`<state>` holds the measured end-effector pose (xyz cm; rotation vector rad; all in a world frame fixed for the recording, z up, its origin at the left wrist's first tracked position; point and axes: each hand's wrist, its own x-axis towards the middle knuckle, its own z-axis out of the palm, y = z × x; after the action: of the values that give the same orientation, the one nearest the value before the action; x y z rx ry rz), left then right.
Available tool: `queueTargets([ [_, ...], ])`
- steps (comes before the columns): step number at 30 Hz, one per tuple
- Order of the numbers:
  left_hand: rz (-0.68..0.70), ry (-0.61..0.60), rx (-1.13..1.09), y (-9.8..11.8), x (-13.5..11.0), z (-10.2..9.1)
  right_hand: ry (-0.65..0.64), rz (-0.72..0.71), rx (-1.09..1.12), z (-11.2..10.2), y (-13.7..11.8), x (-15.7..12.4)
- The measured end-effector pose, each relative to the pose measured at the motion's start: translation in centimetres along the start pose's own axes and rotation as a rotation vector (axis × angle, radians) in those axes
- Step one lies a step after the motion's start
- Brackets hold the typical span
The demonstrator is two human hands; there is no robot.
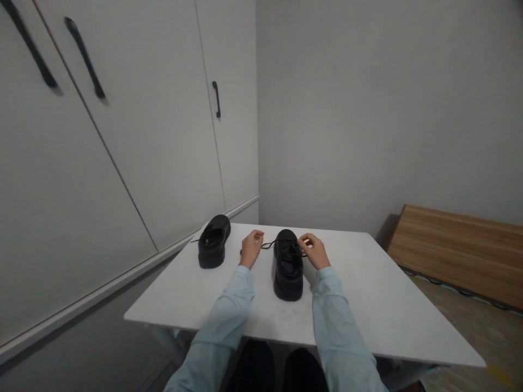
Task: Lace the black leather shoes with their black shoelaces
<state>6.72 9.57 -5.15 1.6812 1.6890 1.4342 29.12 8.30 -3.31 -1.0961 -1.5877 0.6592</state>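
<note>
A black lace-up shoe (288,283) stands on the white table (359,316) between my hands, its toe pointing away from me. To its left, my left hand (251,247) is closed on a black shoelace (267,245) that runs across to the shoe. My right hand (314,250) pinches lace at the shoe's right side, close to the eyelets; a short end shows below the fingers. A second black shoe (212,256) sits at the table's far left, with a lace end sticking out to its left.
White cabinets with dark handles (216,99) rise along the left side. A grey wall (368,109) stands behind the table. On the right, a wood-grain panel (457,245) is beyond the table's edge. My knees are under the near edge.
</note>
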Motion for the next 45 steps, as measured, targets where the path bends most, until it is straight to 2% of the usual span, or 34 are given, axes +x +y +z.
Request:
queueTargets([
  [9, -0.021, 0.003, 0.558, -1.2, -0.6, -0.5, 0.171, -0.185, -0.297, 0.0, 0.9, 0.2],
  [16, -0.031, -0.124, 0.738, -1.5, -0.8, 0.4, 0.229, -0.141, -0.314, 0.0, 0.9, 0.1],
  [19, -0.034, -0.137, 0.758, -1.5, -0.8, 0.6, 0.227, -0.134, -0.294, 0.1, 0.8, 0.1],
  [24, -0.021, -0.103, 0.704, -0.6, -0.8, 0.4, 0.238, -0.121, -0.26, 0.2, 0.9, 0.2],
  [28, 0.024, -0.072, 0.544, 0.2, -0.7, 0.2, 0.255, -0.118, -0.23, 0.2, 0.8, 0.2],
  [36, 0.26, -0.008, 0.208, 1.5, -0.6, 1.0, 0.253, -0.177, -0.209, 0.4, 0.4, 0.1],
  [40, 0.358, 0.017, 0.174, 2.5, -0.8, 1.3, 0.235, -0.235, -0.215, 0.5, 0.0, 0.0],
  [45, 0.419, -0.016, 0.154, 3.9, -1.5, 1.4, 0.183, -0.311, -0.285, 0.8, -0.4, 0.0],
])
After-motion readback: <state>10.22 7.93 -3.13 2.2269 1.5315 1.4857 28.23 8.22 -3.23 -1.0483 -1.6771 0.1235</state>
